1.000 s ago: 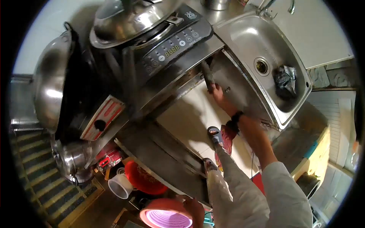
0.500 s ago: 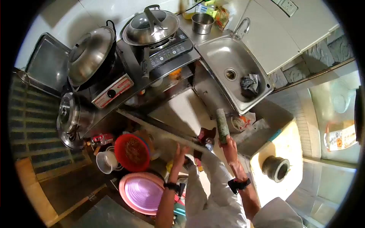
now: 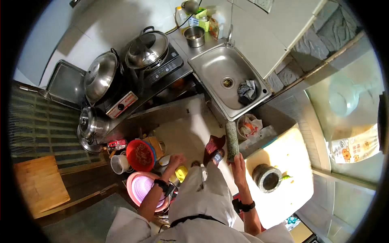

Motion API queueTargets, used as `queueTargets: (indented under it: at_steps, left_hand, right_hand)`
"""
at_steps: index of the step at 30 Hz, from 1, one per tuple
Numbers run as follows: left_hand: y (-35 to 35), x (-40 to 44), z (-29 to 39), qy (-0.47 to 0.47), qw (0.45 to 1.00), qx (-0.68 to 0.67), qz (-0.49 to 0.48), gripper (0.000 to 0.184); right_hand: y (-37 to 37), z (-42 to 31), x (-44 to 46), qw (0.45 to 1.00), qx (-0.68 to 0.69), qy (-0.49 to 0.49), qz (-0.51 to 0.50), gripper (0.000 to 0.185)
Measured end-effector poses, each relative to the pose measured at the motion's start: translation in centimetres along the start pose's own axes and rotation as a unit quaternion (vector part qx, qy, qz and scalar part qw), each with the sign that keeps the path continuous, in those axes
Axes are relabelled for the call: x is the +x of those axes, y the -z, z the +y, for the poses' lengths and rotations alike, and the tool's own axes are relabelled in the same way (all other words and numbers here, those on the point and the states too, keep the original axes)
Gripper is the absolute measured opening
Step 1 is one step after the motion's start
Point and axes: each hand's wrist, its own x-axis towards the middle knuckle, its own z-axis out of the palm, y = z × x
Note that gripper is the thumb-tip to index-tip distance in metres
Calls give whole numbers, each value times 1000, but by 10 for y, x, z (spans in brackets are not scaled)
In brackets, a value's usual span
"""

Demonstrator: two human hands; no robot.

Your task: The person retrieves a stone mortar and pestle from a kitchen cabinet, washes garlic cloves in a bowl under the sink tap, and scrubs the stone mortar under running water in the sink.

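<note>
My right hand (image 3: 238, 165) is closed around the lower end of a speckled grey-green stone pestle (image 3: 232, 139), which points up toward the sink. To the right of that hand, a round stone mortar (image 3: 259, 177) sits on a pale board or tabletop (image 3: 291, 190). My left hand (image 3: 175, 163) hangs over the floor to the left of my legs, above a yellow object (image 3: 181, 173); its fingers are blurred and I cannot make out their posture.
A steel sink (image 3: 210, 69) holds a dark crumpled bag (image 3: 247, 92). Lidded pans (image 3: 100, 77) stand on the stoves at the left. Red (image 3: 140, 155) and pink (image 3: 133, 184) basins are low at the left. A bin (image 3: 247, 124) stands below the sink.
The pestle has come out from beside the cabinet panel, toward my body, in my right hand. My left hand has moved left. The view has shifted back, showing more of the right-hand board.
</note>
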Motion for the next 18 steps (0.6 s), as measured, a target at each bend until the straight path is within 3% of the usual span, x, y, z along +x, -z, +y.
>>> queueTargets:
  at_steps: [2, 4, 6, 10, 14, 18]
  left_hand:
    - [-9, 5, 29, 9, 994, 109, 24, 48]
    - [-42, -10, 80, -13, 992, 125, 18, 48]
    - [-66, -10, 118, -94, 978, 180, -37, 54]
    - [-97, 16, 161, -144, 954, 257, -63, 43]
    - [-124, 23, 199, -200, 940, 262, -85, 38]
    - [-124, 45, 236, -204, 924, 299, -121, 38]
  right_hand:
    - [9, -9, -3, 1000, 19, 5, -5, 31]
    - [17, -19, -5, 999, 37, 10, -8, 32]
    - [24, -32, -10, 997, 69, -15, 6, 35]
    - [40, -50, -10, 997, 79, 20, 15, 34]
    - [46, -69, -12, 979, 181, 82, 47, 34]
    - [50, -79, -13, 972, 172, 130, 90, 37]
